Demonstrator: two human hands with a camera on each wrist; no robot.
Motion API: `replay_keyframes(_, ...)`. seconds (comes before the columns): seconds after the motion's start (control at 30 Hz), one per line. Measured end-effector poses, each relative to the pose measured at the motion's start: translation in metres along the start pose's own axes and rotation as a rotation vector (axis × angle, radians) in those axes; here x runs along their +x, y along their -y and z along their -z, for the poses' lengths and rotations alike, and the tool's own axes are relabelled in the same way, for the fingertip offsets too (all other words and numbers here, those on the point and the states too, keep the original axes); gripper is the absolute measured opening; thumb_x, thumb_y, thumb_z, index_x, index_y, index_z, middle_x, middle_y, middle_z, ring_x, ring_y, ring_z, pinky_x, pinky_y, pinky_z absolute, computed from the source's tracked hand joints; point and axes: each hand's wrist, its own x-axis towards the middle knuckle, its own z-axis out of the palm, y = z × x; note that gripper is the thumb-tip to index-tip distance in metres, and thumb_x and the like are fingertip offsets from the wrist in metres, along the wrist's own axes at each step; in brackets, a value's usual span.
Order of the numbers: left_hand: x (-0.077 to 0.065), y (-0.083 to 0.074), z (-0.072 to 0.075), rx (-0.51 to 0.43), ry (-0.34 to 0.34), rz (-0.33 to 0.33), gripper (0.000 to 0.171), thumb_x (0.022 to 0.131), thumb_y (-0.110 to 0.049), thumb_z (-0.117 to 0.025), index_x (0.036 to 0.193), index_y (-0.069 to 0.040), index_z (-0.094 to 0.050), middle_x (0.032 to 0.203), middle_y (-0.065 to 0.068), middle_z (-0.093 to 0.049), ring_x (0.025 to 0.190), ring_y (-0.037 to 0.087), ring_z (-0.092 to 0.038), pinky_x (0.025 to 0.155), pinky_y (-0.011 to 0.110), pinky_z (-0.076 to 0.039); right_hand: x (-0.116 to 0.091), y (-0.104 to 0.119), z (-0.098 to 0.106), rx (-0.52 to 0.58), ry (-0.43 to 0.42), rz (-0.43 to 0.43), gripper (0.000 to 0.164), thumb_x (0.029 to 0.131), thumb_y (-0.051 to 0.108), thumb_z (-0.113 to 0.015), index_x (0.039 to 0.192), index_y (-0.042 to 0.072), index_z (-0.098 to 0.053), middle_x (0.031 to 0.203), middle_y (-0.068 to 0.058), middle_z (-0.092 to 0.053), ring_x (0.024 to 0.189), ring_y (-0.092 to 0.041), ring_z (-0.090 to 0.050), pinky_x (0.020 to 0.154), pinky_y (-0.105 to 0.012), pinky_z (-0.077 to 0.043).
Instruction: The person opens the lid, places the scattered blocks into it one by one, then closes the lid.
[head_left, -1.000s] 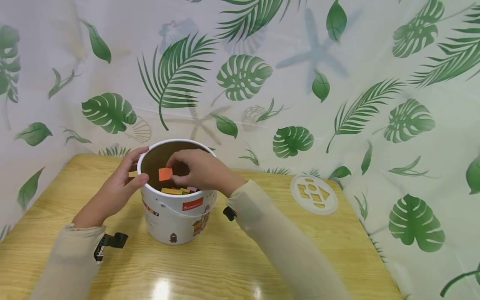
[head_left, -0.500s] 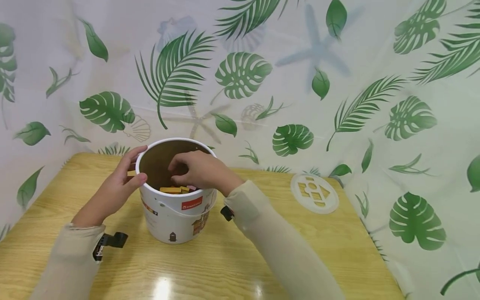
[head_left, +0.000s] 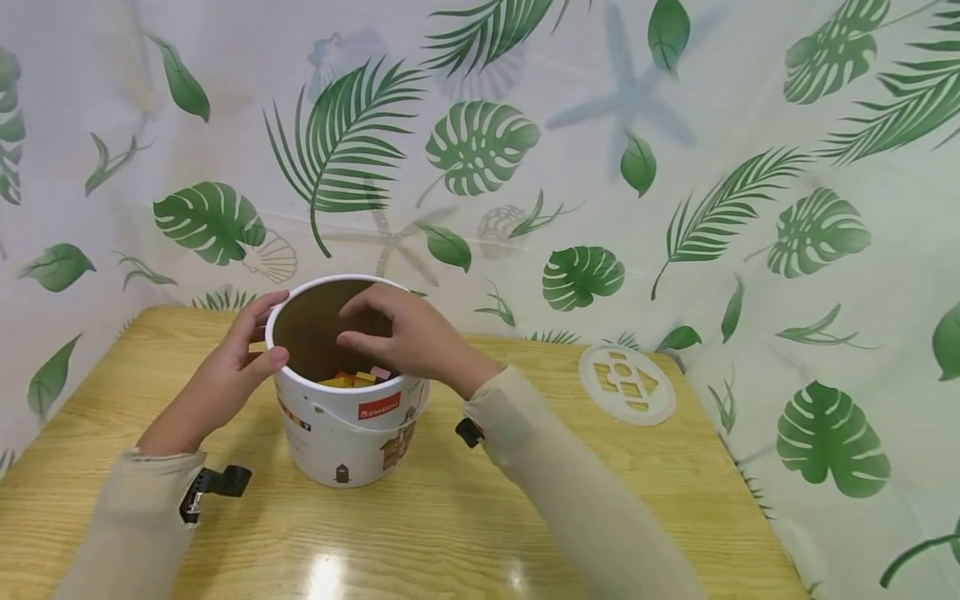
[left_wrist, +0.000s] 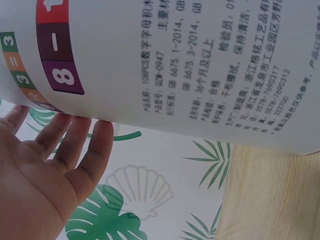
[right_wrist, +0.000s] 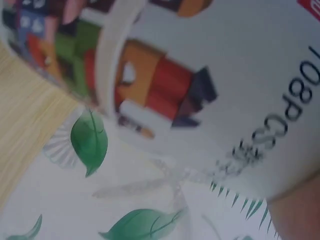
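Note:
A white bucket (head_left: 330, 442) with printed pictures and a red label stands on the table in the head view. Several coloured toy blocks (head_left: 348, 380), yellow, orange and pink, lie inside it. My left hand (head_left: 221, 379) rests against its left side, thumb at the near rim and fingertips on the outer wall. The left wrist view shows these fingers (left_wrist: 92, 160), fairly straight, touching the wall. My right hand (head_left: 412, 337) is over the bucket's mouth, thumb and fingers apart with nothing between them. In the right wrist view, the printed wall (right_wrist: 240, 65) fills much of the picture.
A white round stencil-like plate (head_left: 626, 385) with cut-out shapes lies at the back right of the wooden table (head_left: 465, 517). Behind the table hangs a leaf-patterned cloth (head_left: 495, 225). The bucket's thin handle (head_left: 356, 425) hangs down its front.
An orange block pinched in my right hand one second ago has left the fingers, inside the bucket. That hand has since spread its thumb and fingers and lifted slightly. My left hand stays put.

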Motion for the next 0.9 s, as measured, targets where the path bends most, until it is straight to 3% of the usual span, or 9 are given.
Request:
replay_keyframes(0.17, -0.001, 0.001, 0.0, 0.004, -0.013, 0.006, 0.07, 0.105, -0.017, -0.054, 0.165, -0.026, -0.019, 0.152, 0.017, -0.039, 0.134, 0.033, -0.039, 0.099, 0.042, -0.042, -0.027, -0.018, 0.013, 0.043, -0.022, 0.093, 0.051, 0.089, 0.029, -0.083, 0.132, 0.008, -0.063, 0.137, -0.005, -0.06, 0.13, -0.019, -0.053, 0.111, -0.035, -0.042)
replay_keyframes(0.27, -0.002, 0.001, 0.001, 0.01, -0.017, 0.0, 0.069, 0.105, -0.017, -0.054, 0.165, -0.026, -0.02, 0.152, 0.017, -0.039, 0.134, 0.033, -0.039, 0.098, 0.038, -0.042, -0.05, -0.038, 0.019, 0.074, -0.104, 0.119, 0.057, 0.088, 0.023, -0.084, 0.137, 0.006, -0.06, 0.145, -0.007, -0.053, 0.134, -0.02, -0.05, 0.112, -0.036, -0.043)
replay_keyframes(0.37, -0.001, 0.001, 0.001, 0.013, -0.016, -0.008, 0.069, 0.105, -0.017, -0.054, 0.165, -0.026, -0.02, 0.152, 0.017, -0.039, 0.134, 0.032, -0.039, 0.097, 0.033, -0.042, -0.075, -0.063, 0.025, 0.1, -0.191, 0.092, 0.058, 0.089, 0.018, -0.084, 0.139, 0.006, -0.058, 0.146, -0.009, -0.051, 0.133, -0.022, -0.05, 0.109, -0.037, -0.047)
replay_keyframes(0.53, -0.001, 0.001, 0.0, 0.024, -0.02, -0.009, 0.069, 0.105, -0.017, -0.054, 0.165, -0.025, -0.019, 0.153, 0.018, -0.039, 0.134, 0.033, -0.039, 0.096, 0.03, -0.041, -0.118, -0.109, 0.023, 0.105, -0.19, -0.071, 0.049, 0.093, 0.018, -0.078, 0.138, 0.009, -0.059, 0.134, -0.007, -0.059, 0.121, -0.025, -0.058, 0.101, -0.044, -0.053)
replay_keyframes(0.7, -0.001, 0.001, -0.001, 0.025, -0.017, -0.007, 0.069, 0.106, -0.018, -0.054, 0.165, -0.025, -0.019, 0.152, 0.017, -0.039, 0.133, 0.033, -0.039, 0.097, 0.033, -0.041, -0.159, -0.15, 0.007, 0.068, -0.07, -0.256, 0.043, 0.097, 0.024, -0.075, 0.136, 0.009, -0.062, 0.131, -0.011, -0.062, 0.118, -0.031, -0.061, 0.099, -0.05, -0.052)
replay_keyframes(0.9, 0.0, 0.002, -0.001, 0.04, -0.026, -0.024, 0.068, 0.106, -0.019, -0.053, 0.164, -0.025, -0.021, 0.153, 0.017, -0.04, 0.134, 0.034, -0.039, 0.095, 0.027, -0.04, -0.188, -0.182, -0.014, 0.093, 0.045, -0.363, 0.044, 0.097, 0.022, -0.073, 0.136, 0.003, -0.062, 0.13, -0.014, -0.064, 0.113, -0.03, -0.062, 0.096, -0.047, -0.053)
